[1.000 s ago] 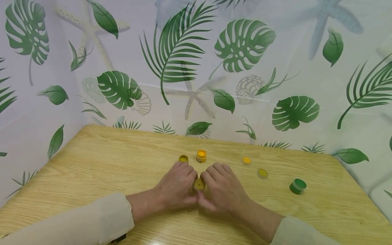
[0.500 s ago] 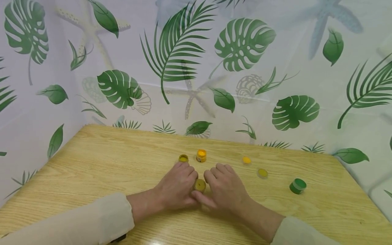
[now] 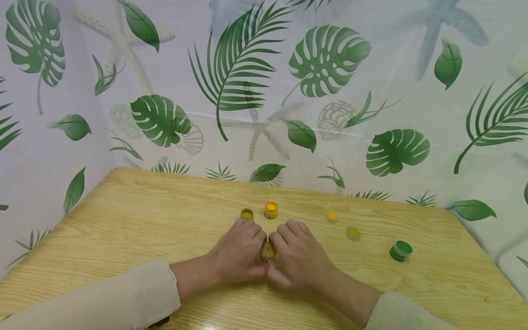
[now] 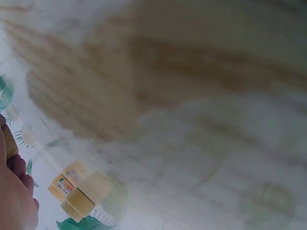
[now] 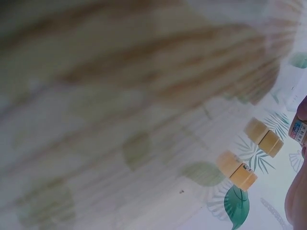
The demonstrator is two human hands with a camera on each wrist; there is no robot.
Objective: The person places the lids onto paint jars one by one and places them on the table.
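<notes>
A small paint jar (image 3: 269, 250) with an ochre-brown top sits between the two hands, low over the table. My left hand (image 3: 237, 250) grips it from the left, fingers curled. From the other side my right hand (image 3: 303, 254) pinches it with curled fingers and thumb, the two thumbs nearly meeting in front. In the left wrist view part of the jar (image 4: 10, 143) shows above the left hand (image 4: 17, 196). The right wrist view shows a printed label on the jar (image 5: 298, 132), beside the right hand (image 5: 297, 201).
Beyond the hands stand an uncovered olive paint jar (image 3: 247, 213) and an uncovered orange one (image 3: 271, 210). To the right lie an orange lid (image 3: 332, 216) and an olive lid (image 3: 353, 233). Farther right is a green jar (image 3: 401, 250). Leaf-patterned cloth (image 3: 255, 91) backs the wooden table (image 3: 144, 215).
Half a second ago the right fingers had loosened and drawn slightly away from the jar; now they close on it again. The left hand has stayed put.
</notes>
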